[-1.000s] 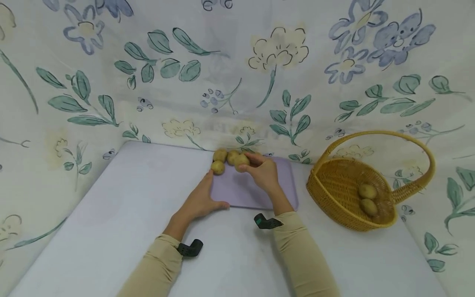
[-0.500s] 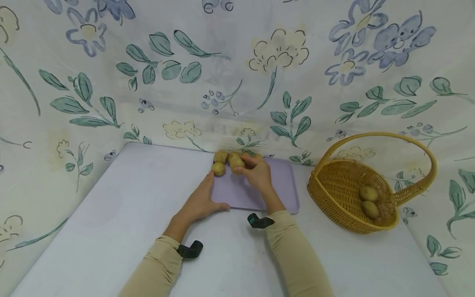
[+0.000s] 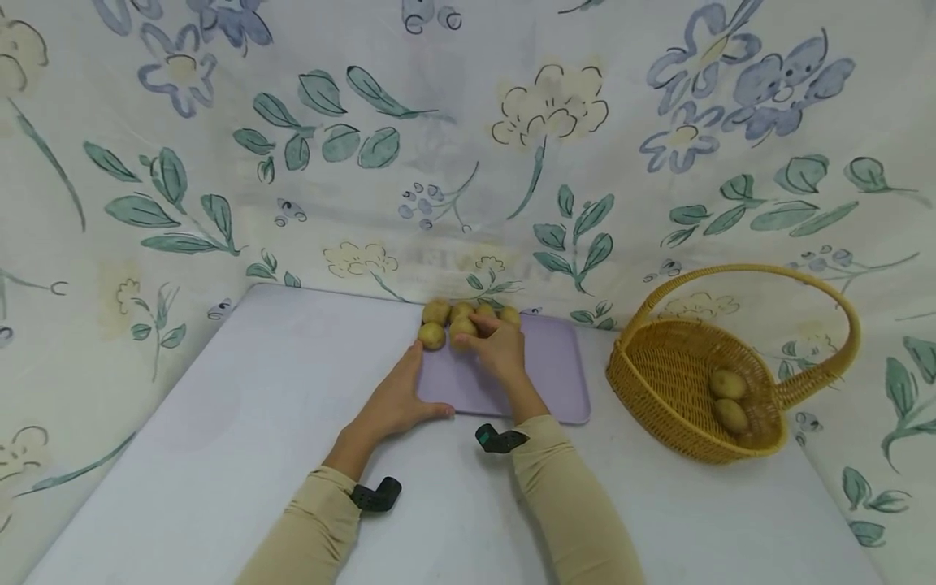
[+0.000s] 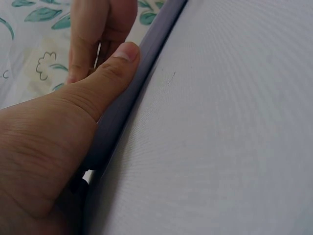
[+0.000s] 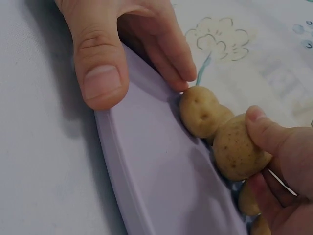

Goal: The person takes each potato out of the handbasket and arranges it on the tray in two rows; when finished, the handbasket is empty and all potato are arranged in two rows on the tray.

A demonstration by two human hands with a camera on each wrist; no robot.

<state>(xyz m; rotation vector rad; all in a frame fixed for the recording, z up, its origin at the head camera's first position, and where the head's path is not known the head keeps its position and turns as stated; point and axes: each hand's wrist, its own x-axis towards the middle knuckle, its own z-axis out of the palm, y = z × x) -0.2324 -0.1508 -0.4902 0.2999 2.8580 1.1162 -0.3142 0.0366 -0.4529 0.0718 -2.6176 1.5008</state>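
In the head view, my right hand (image 3: 499, 349) pinches a potato (image 3: 462, 330) between thumb and fingers, over the lilac tray (image 3: 556, 366). The right wrist view has this potato (image 5: 237, 149) beside the others. Several potatoes line the tray's back, one of them at the back-left corner (image 3: 436, 311); another potato (image 3: 431, 336) sits in front of that one. My left hand (image 3: 395, 398) spans the tray's near-left corner, thumb on the front rim and straight fingers along the left side. The left wrist view shows its thumb (image 4: 115, 68) resting on the rim.
A wicker basket (image 3: 651, 390) with a tall handle stands to the right of the tray, with two potatoes (image 3: 730, 398) inside. The white table (image 3: 292, 366) meets a floral cloth (image 3: 439, 122) behind it.
My right hand has moved left and slightly toward me with the potato, in front of the back row. My left hand stays at the tray's corner.
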